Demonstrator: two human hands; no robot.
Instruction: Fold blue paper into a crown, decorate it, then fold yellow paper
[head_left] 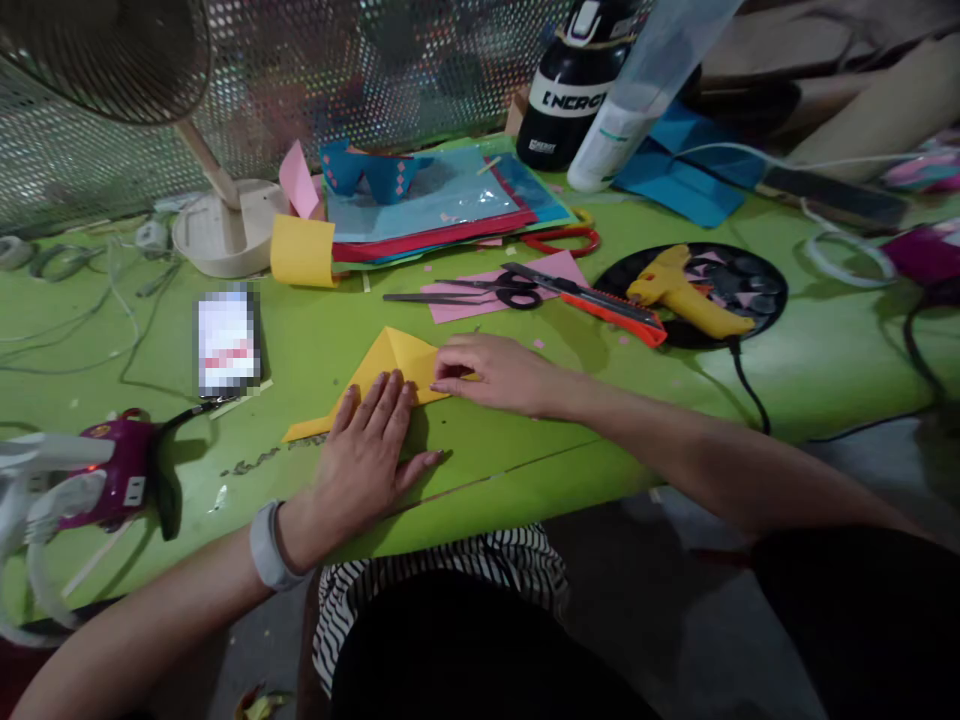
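Note:
A folded sheet of yellow paper (391, 352) lies on the green table, with a peak at the top and a thin strip running out to the left. My left hand (367, 450) rests flat on its lower left part, fingers stretched out and thumb apart. At the paper's right side, my right hand (487, 372) pinches the edge between thumb and fingers. Just beyond the paper are black scissors (480, 293) on a pink paper sheet (450, 310), beside an orange and black utility knife (611, 310).
A yellow glue gun (690, 290) lies on a black round tray (769, 270). Stacked coloured sheets (442, 215), a fan (225, 225) and a black bottle (559, 110) stand behind. At left are a phone (227, 340) and a purple power strip (120, 465) with cables.

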